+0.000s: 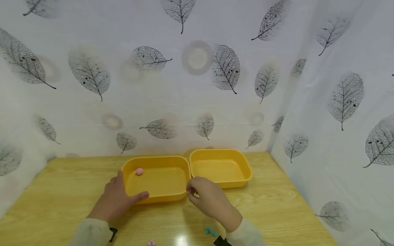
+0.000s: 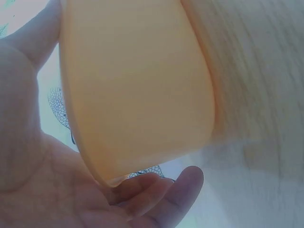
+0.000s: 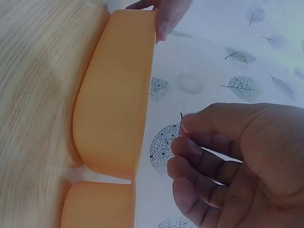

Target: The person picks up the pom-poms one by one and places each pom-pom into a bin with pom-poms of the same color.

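Note:
My left hand (image 1: 115, 196) grips the left end of a yellow tray (image 1: 160, 195), thumb over the near rim and fingers around the corner. The left wrist view shows the tray wall (image 2: 137, 95) close up between thumb and fingers. Inside that tray, at the far left, lies a small pink ball-like piece (image 1: 139, 171). My right hand (image 1: 209, 198) hovers by the tray's near right corner, fingers loosely bent, thumb tip close to the index. Nothing shows between these fingers in the right wrist view, where the hand (image 3: 228, 161) is apart from the tray wall (image 3: 114, 95).
A second yellow tray (image 1: 220, 185) stands right beside the first, slightly farther back. On the wooden table (image 1: 277, 212) near the front lie a small teal piece (image 1: 210, 231) and a small pink piece (image 1: 151, 242). Leaf-patterned white sheets (image 1: 172, 95) border the table behind and at the sides.

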The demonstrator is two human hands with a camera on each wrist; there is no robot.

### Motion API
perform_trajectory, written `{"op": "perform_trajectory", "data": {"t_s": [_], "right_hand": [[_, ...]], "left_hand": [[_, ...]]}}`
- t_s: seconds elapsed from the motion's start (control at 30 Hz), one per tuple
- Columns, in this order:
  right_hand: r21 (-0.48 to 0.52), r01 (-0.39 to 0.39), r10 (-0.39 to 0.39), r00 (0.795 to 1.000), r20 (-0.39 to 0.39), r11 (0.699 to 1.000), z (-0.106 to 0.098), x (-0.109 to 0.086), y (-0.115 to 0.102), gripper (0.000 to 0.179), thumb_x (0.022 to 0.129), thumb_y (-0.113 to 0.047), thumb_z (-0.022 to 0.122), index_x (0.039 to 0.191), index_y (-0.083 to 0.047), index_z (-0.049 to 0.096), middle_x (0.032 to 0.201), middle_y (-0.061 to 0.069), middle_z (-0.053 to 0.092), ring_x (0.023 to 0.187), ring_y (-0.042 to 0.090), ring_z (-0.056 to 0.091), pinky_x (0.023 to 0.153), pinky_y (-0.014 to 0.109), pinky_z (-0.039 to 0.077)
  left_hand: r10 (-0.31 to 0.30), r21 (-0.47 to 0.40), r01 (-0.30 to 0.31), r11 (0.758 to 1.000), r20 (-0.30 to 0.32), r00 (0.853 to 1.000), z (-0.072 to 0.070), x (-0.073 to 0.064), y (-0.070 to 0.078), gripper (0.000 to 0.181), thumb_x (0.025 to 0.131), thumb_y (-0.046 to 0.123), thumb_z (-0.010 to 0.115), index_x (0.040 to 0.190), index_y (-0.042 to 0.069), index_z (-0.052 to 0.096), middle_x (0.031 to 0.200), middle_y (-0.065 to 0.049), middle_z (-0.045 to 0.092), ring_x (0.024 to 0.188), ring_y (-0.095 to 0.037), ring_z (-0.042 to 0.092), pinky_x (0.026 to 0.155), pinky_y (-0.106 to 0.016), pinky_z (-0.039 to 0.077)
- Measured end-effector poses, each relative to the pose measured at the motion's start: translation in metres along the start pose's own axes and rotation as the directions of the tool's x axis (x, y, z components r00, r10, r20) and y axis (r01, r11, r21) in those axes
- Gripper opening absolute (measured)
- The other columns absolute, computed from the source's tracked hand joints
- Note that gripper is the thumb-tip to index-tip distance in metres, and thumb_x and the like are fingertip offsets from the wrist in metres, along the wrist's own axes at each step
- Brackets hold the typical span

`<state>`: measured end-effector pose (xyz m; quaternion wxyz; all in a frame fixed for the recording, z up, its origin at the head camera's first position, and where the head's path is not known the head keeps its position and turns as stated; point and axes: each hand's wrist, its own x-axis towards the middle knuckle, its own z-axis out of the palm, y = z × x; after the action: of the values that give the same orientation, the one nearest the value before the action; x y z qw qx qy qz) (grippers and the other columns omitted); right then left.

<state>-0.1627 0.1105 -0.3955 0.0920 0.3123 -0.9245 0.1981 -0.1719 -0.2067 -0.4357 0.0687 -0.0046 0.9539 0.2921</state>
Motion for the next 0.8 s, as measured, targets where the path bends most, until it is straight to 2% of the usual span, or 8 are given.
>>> {"op": "perform_trajectory", "data": {"t_s": [0.2, 0.37, 0.5, 0.67, 0.8], "right_hand": [[-0.017, -0.039, 0.039, 0.999, -0.018, 0.999, 0.004, 0.003, 0.001, 0.008, 0.098, -0.019, 0.072, 0.091, -0.019, 0.072, 0.083, -0.011, 0.062, 0.073, 0.001, 0.055, 0.062, 0.018, 0.047], [-0.032, -0.056, 0.055, 0.997, -0.046, 0.998, 0.004, 0.005, 0.004, 0.002, 0.095, -0.013, 0.072, 0.094, -0.014, 0.072, 0.084, -0.008, 0.062, 0.072, 0.003, 0.052, 0.061, 0.020, 0.046], [-0.040, -0.049, 0.047, 0.997, -0.065, 0.998, 0.006, 0.005, 0.006, 0.003, 0.092, -0.009, 0.073, 0.095, -0.011, 0.072, 0.084, -0.007, 0.062, 0.071, 0.005, 0.051, 0.059, 0.020, 0.045], [-0.041, -0.042, 0.039, 0.997, -0.071, 0.998, 0.010, 0.005, 0.008, 0.005, 0.092, -0.009, 0.073, 0.094, -0.013, 0.071, 0.086, -0.007, 0.063, 0.073, 0.004, 0.054, 0.061, 0.020, 0.048], [-0.028, -0.055, 0.054, 0.997, -0.060, 0.998, 0.011, 0.006, 0.009, 0.005, 0.093, -0.009, 0.073, 0.095, -0.013, 0.072, 0.087, -0.008, 0.064, 0.076, 0.005, 0.056, 0.064, 0.021, 0.050]], "left_hand": [[-0.019, -0.013, 0.019, 1.000, 0.003, 1.000, -0.001, -0.004, -0.001, 0.146, 0.079, 0.082, 0.067, 0.157, -0.015, -0.009, 0.155, -0.048, 0.017, 0.135, -0.064, 0.031, 0.106, -0.073, 0.036], [-0.022, -0.032, 0.022, 0.999, -0.002, 1.000, 0.000, -0.002, 0.000, 0.146, 0.078, 0.083, 0.067, 0.158, -0.013, -0.010, 0.156, -0.047, 0.016, 0.135, -0.063, 0.033, 0.106, -0.072, 0.037], [-0.026, -0.050, 0.026, 0.998, -0.003, 1.000, 0.001, -0.001, -0.001, 0.147, 0.078, 0.083, 0.067, 0.159, -0.011, -0.011, 0.158, -0.045, 0.013, 0.138, -0.063, 0.031, 0.108, -0.073, 0.035], [-0.061, -0.116, 0.065, 0.991, 0.038, 0.997, 0.001, -0.002, -0.002, 0.147, 0.079, 0.080, 0.069, 0.159, -0.007, -0.017, 0.162, -0.042, 0.005, 0.140, -0.062, 0.031, 0.110, -0.072, 0.032], [-0.069, -0.134, 0.076, 0.988, 0.057, 0.996, 0.001, -0.002, -0.002, 0.146, 0.080, 0.080, 0.068, 0.159, -0.003, -0.022, 0.162, -0.042, 0.003, 0.137, -0.062, 0.036, 0.108, -0.071, 0.035]]}}
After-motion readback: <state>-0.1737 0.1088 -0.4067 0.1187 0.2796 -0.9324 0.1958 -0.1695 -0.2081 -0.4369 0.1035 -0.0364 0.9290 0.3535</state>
